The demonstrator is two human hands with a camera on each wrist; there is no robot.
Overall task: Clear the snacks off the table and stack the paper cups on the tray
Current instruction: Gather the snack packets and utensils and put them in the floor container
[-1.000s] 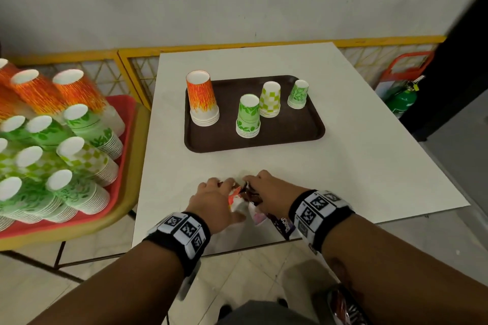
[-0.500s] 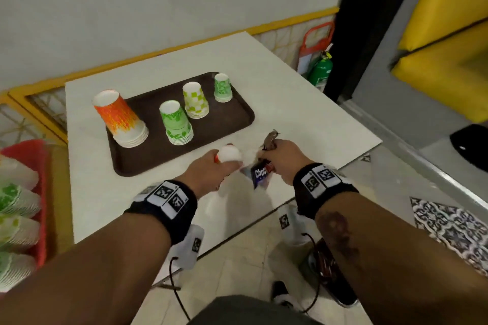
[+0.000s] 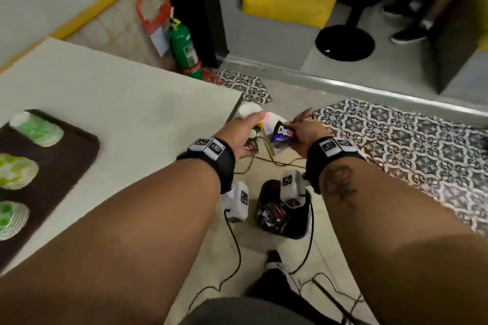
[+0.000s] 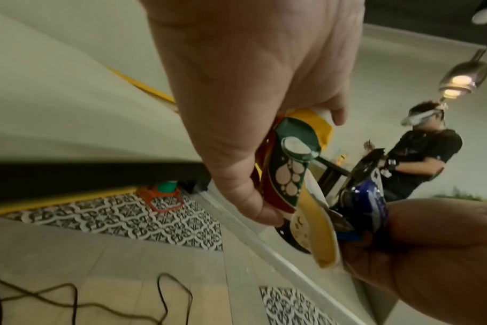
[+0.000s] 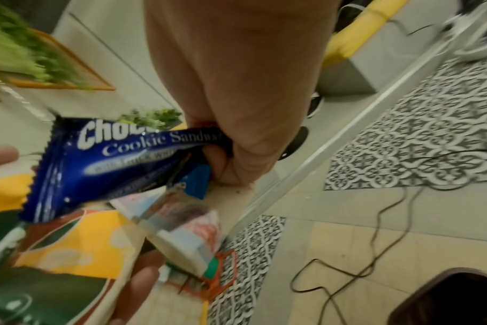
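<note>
Off the table point(image 3: 111, 97) edge now, past its 3 o'clock corner, both hands over the floor. Left hand point(image 3: 244, 132) clenched round a bundle of green-and-yellow wrappers point(image 4: 289, 173); right hand point(image 3: 307, 130) pinching a blue cookie packet point(image 5: 109, 162), a paler wrapper dangling below. Bin point(image 3: 284, 212) at 6 o'clock under the wrists. Best carried low, directly over the opening, released together. Cups point(image 3: 37, 128) already on tray point(image 3: 79, 148), 9 o'clock.

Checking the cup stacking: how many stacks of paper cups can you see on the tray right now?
3, all blurred, along the brown tray at the head view's left edge: a green stack farthest, a checked yellow-green stack in the middle, another green stack nearest. More may sit beyond the frame.
</note>
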